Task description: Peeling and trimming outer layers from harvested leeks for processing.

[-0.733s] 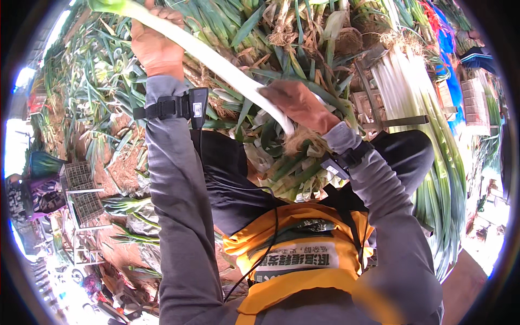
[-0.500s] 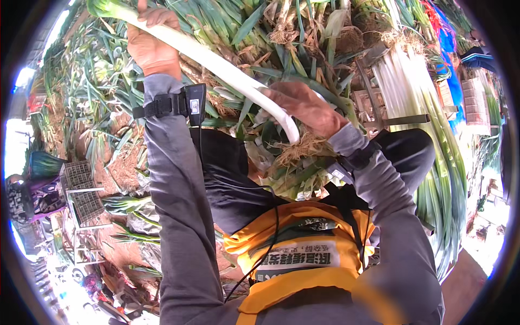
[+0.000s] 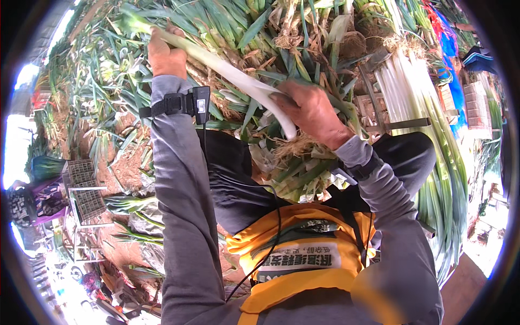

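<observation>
A long green onion (image 3: pixel 233 73) with a white stem slants across in front of me, its leafy end at the upper left. My left hand (image 3: pixel 167 57) is closed around it just below the green part. Lower down, my right hand (image 3: pixel 313 111) has its fingers closed on the white stem, above the roots (image 3: pixel 292 146). The stem bends downward at the root end. Whether the right hand also pinches a strip of peel is hidden by its fingers.
Loose green onions and leaves (image 3: pixel 238 27) cover the ground ahead. At right, a bundle of cleaned green onions (image 3: pixel 433 146) rests on a metal rack (image 3: pixel 403 123). A grey plastic crate (image 3: pixel 85 189) stands at left. A yellow apron (image 3: pixel 303 216) covers my lap.
My left hand has moved right and slightly down, carrying the leafy end along. My right hand has shifted a little right, its back now turned more upward. Both still hold the green onion.
</observation>
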### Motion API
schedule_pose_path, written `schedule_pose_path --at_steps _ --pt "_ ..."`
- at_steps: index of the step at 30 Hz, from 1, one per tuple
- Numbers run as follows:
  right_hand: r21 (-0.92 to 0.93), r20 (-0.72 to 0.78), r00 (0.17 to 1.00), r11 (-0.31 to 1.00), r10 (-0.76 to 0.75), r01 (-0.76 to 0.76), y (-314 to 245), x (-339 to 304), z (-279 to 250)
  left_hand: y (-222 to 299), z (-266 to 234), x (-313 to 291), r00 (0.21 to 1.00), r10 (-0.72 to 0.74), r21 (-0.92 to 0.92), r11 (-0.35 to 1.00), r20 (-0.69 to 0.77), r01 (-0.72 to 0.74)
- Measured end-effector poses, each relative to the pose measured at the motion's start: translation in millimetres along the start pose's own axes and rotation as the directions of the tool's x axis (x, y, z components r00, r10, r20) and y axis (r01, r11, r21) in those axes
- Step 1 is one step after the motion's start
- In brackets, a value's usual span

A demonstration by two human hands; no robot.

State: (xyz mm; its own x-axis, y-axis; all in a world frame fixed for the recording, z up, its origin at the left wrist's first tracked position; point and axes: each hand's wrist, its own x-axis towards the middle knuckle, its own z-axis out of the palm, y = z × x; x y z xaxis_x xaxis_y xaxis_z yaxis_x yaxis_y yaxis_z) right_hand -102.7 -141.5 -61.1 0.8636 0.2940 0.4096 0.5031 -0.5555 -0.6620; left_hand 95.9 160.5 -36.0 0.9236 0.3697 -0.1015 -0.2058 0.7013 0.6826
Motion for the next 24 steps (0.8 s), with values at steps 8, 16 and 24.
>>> schedule_pose_path --at_steps 8,16,24 --pt "-0.072 -0.122 0.985 0.989 0.123 -0.132 13.8 20.4 -24.2 11.1 3.9 -3.4 0.836 -0.187 -0.212 0.918 0.515 0.335" --pt "-0.559 -0.009 0.932 0.771 0.363 -0.306 69.7 -14.7 -68.4 5.4 19.4 -30.5 0.958 0.007 -0.071 0.997 0.286 0.014" --pt "-0.039 0.332 0.915 0.972 0.231 -0.231 8.2 -18.5 -30.7 17.9 18.5 -12.6 0.862 0.018 -0.123 0.991 0.507 0.052"
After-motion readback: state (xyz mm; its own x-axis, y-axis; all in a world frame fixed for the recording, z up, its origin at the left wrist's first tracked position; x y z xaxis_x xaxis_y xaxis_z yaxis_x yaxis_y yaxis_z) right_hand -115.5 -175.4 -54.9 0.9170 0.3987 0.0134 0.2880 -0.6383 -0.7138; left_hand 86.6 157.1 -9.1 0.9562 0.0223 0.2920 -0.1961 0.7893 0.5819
